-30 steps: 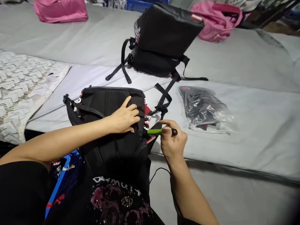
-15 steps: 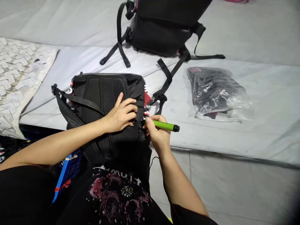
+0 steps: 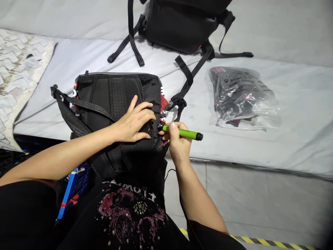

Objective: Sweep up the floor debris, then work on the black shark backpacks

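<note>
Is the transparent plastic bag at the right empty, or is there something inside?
Not empty: dark contents show through the transparent plastic bag.

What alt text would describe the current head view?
A person's left hand lies on a black backpack while the right hand holds a green pen-shaped tool at the backpack's side. Beyond, a second black backpack and a filled clear plastic bag rest on a pale surface.
</note>
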A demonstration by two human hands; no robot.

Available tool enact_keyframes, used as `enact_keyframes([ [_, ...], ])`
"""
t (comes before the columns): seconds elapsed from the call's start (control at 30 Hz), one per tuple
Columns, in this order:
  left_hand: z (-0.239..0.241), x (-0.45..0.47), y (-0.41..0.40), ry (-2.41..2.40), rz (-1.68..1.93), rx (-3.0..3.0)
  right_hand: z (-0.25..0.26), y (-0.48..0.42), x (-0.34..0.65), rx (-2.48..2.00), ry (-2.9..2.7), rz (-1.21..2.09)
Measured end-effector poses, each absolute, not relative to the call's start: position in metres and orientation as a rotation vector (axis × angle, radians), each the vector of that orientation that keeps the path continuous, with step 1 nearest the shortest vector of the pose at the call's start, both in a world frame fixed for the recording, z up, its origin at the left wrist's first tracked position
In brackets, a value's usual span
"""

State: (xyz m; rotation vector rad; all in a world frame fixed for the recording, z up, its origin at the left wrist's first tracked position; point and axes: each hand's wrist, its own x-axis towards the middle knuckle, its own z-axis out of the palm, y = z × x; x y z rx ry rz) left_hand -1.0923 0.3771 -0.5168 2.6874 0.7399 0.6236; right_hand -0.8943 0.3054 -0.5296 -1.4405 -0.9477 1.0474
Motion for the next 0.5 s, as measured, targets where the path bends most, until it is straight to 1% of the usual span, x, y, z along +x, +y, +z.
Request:
enact_keyframes([
  [0.23,-0.521,-1.083,0.381,0.795,0.596,2.708,-0.533,0.307,-0.897,-1.463,-0.953,0.981],
  [0.37,-0.488,-1.091,0.361,0.817,0.644,2.322,-0.535,0.306,-0.895,-1.458,-0.933,0.982],
  [0.43,-0.464,-1.113,0.333,0.696,0.470,2.063,-0.535,0.306,-0.894,-1.447,-0.903,1.001],
  [0.5,-0.442,-1.145,0.299,0.608,0.139,1.925,-0.535,0.307,-0.892,-1.430,-0.894,1.021],
])
